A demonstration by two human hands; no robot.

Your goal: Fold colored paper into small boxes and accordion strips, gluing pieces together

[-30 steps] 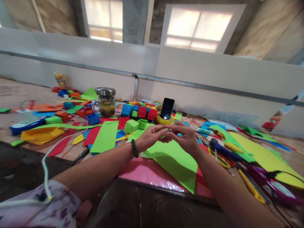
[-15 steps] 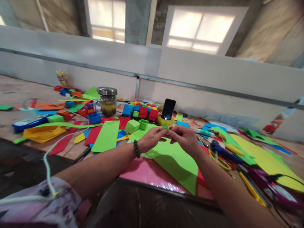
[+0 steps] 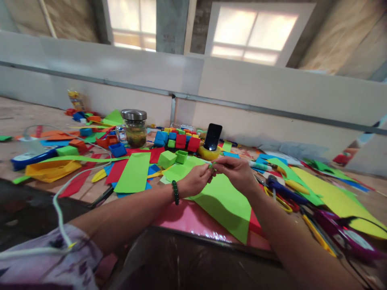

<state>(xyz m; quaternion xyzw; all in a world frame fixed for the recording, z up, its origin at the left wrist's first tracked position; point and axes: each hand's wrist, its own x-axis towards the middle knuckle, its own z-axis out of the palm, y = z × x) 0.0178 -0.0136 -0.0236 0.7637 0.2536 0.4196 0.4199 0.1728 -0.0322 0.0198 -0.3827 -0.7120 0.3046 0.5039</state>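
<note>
Gripping a small green piece (image 3: pixel 212 165) in the left hand (image 3: pixel 198 179) and pinching it with the right hand (image 3: pixel 237 172), above a green sheet (image 3: pixel 228 207) on the near side of a crowded bench (image 3: pixel 21 108). Facing colored cubes (image 3: pixel 180 141) and a phone (image 3: pixel 213 136) on the far side, with a lidded glass jar (image 3: pixel 135 135) to the left.

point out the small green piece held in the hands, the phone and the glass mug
Small green piece (image 3: pixel 212 165): head view, on the sliver that shows.
Phone (image 3: pixel 213 137): head view, middle of its dark screen.
Glass mug (image 3: pixel 136 135): head view, front of its clear body.
</note>
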